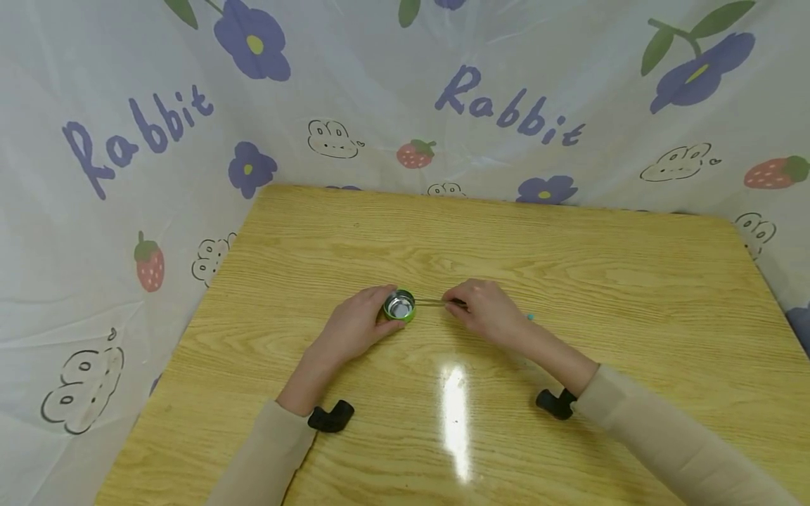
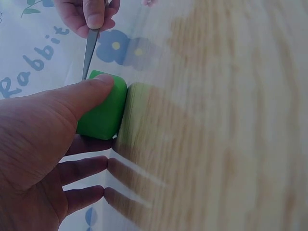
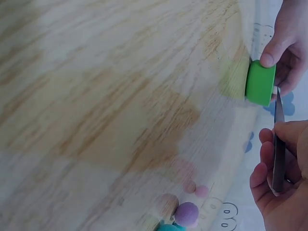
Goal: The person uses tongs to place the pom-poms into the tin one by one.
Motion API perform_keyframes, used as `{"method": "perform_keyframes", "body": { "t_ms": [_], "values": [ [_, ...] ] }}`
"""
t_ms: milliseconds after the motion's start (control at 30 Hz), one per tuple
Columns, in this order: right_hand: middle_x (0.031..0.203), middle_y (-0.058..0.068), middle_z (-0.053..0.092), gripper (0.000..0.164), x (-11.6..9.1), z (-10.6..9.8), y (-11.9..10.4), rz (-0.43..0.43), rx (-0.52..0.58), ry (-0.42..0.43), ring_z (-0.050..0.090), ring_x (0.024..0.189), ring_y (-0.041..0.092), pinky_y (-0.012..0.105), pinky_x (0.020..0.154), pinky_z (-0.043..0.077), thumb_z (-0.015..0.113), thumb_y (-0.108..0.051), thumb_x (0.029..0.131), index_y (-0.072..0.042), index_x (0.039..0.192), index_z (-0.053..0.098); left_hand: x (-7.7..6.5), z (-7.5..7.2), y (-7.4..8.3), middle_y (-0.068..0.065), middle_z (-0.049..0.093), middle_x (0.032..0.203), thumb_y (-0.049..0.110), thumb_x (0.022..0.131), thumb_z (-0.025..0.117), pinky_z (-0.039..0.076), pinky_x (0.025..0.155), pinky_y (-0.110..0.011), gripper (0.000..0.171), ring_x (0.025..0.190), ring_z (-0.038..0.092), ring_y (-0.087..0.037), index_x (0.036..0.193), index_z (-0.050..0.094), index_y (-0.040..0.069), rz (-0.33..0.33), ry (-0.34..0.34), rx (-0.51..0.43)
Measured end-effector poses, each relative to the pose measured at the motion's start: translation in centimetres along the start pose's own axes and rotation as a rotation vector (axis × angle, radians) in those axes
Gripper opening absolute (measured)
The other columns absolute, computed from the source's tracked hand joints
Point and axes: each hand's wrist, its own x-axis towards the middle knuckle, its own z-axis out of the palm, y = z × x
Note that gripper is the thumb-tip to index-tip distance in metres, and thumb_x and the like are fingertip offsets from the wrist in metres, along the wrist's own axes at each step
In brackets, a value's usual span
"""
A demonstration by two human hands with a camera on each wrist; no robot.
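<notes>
A small green bowl (image 1: pixel 410 318) with a shiny silver inside stands on the table. My left hand (image 1: pixel 361 320) grips its side, the thumb (image 2: pixel 94 89) against the green wall in the left wrist view. My right hand (image 1: pixel 484 309) pinches a pair of metal tweezers (image 3: pixel 279 144), which point left with their tips at the bowl's rim. A small whitish bit (image 3: pixel 275 90) shows by the tips; whether they hold it I cannot tell. In the right wrist view a purple pompom (image 3: pixel 186 214), a teal pompom (image 3: pixel 171 227) and a pink pompom (image 3: pixel 201 191) lie on the table.
The wood-grain table (image 1: pixel 506 246) reflects light near its front. A white cloth (image 1: pixel 380 91) printed with flowers and rabbits hangs behind and to the left. Black curved pieces (image 1: pixel 332 416) sit at both wrists.
</notes>
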Motion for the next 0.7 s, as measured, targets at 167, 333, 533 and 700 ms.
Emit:
{"method": "perform_keyframes", "body": {
  "t_ms": [167,333,533,700],
  "values": [
    [0.096,0.011,0.076,0.011,0.0,0.2,0.0,0.009,-0.001,-0.005,0.072,0.086,0.023,0.038,0.073,0.059,0.074,-0.007,0.095,0.0,0.102,0.079,0.0,0.0,0.1,-0.019,0.06,0.141,0.038,0.094,0.076,0.048,0.105,-0.051,0.067,0.129,0.058,-0.036,0.146,0.054,0.001,-0.002,0.0,0.0],
    [0.095,0.01,0.076,0.011,-0.4,0.2,0.3,0.02,0.017,0.01,0.072,0.085,0.023,0.037,0.071,0.059,0.074,-0.007,0.095,-0.001,0.103,0.079,0.0,0.0,0.2,-0.02,0.06,0.141,0.039,0.094,0.077,0.048,0.104,-0.052,0.068,0.129,0.058,-0.036,0.146,0.054,0.001,-0.002,0.003,0.003],
    [0.098,0.012,0.076,0.012,-0.9,-0.3,0.7,0.029,0.029,0.039,0.073,0.087,0.024,0.037,0.073,0.06,0.075,-0.005,0.094,0.001,0.103,0.079,0.0,-0.1,0.2,-0.019,0.06,0.14,0.038,0.094,0.077,0.048,0.105,-0.051,0.068,0.129,0.058,-0.036,0.146,0.054,0.001,-0.006,-0.001,-0.007],
    [0.101,0.012,0.076,0.014,-1.4,-1.2,0.8,0.074,0.043,0.022,0.072,0.09,0.025,0.038,0.074,0.06,0.073,-0.007,0.096,0.0,0.107,0.078,0.0,-0.1,0.2,-0.019,0.06,0.14,0.038,0.094,0.077,0.049,0.104,-0.052,0.068,0.128,0.058,-0.036,0.146,0.054,0.001,-0.004,-0.002,-0.002]
  ]
}}
